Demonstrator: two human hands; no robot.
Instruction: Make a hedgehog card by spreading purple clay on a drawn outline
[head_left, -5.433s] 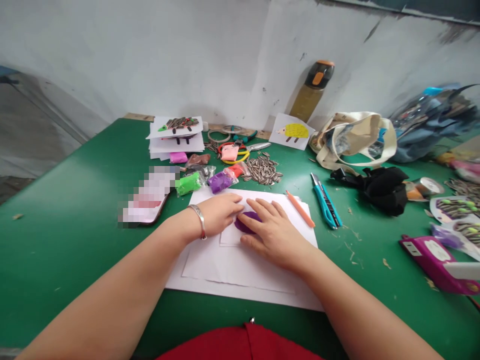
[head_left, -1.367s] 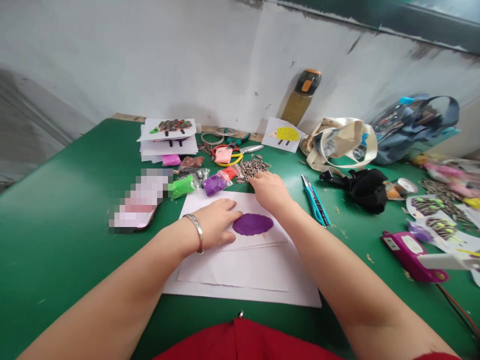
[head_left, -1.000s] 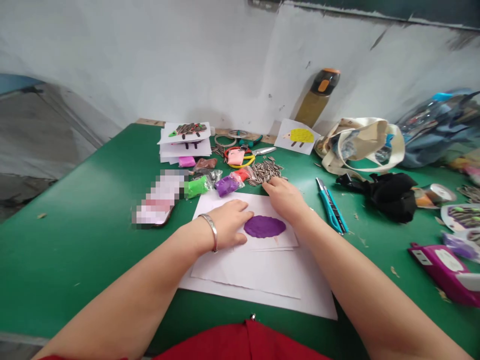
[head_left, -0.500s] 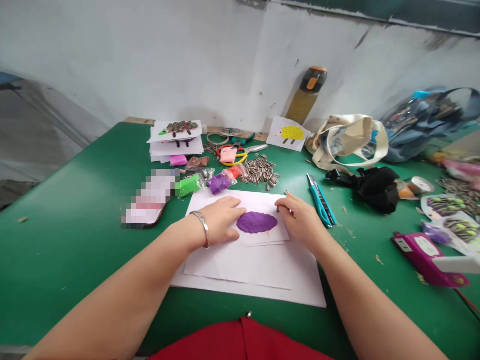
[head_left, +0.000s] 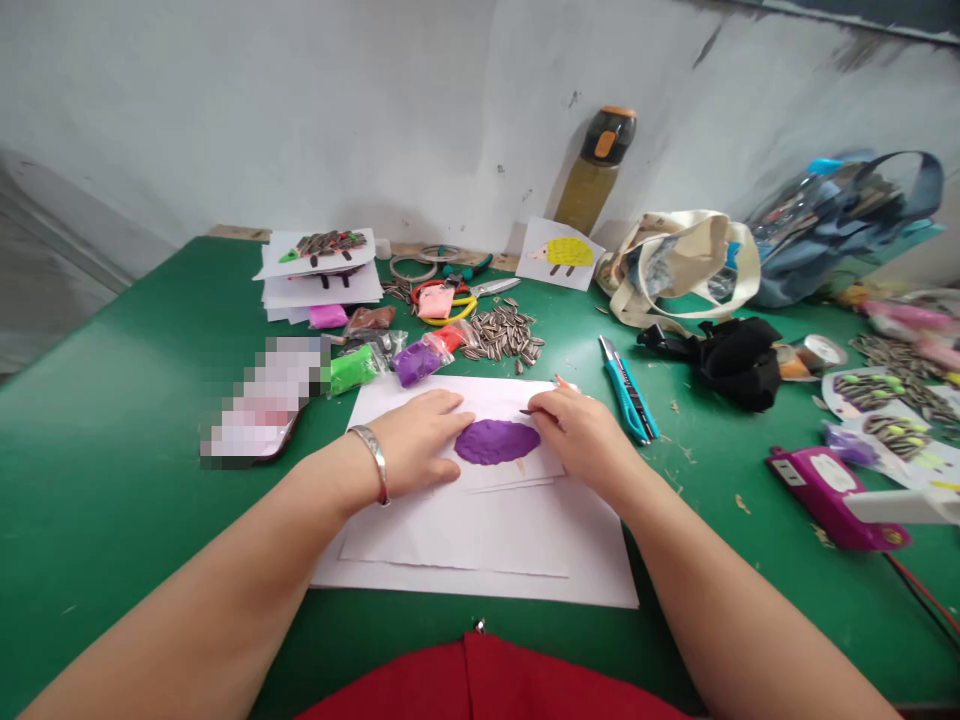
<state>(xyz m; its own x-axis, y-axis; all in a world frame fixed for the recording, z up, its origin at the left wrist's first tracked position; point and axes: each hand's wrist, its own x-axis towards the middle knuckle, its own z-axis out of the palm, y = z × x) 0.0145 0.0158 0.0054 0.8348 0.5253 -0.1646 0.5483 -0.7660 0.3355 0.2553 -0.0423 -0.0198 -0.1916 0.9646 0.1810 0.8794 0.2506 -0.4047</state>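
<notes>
Left hand (head_left: 409,440): palm down, fingers spread, resting on the small white paper sheet (head_left: 480,476) at the left edge of the purple clay oval (head_left: 496,442); it grips nothing. The clay lies on the sheet, between the two hands, which are apart from each other. Judged soft and light, it should dent under a fingertip; the sheet, thin and prone to slide, is best steadied flat by its margin, as the left hand has it. A dark sunflower seed (head_left: 526,412) is pinched between thumb and forefinger of the right hand (head_left: 574,435), beside the clay's upper right edge; contact with the clay cannot be confirmed. The seed is judged stiff, very light and smooth, best held by its blunt end with the tip free. Markings, left to right: phone (head_left: 262,400), screen pixelated, nothing legible; green clay packet (head_left: 352,370) and purple clay packet (head_left: 420,358), no readable print; teal utility knife (head_left: 630,395), brand not legible; magenta device (head_left: 836,500), pale label present, wording too small to read.
</notes>
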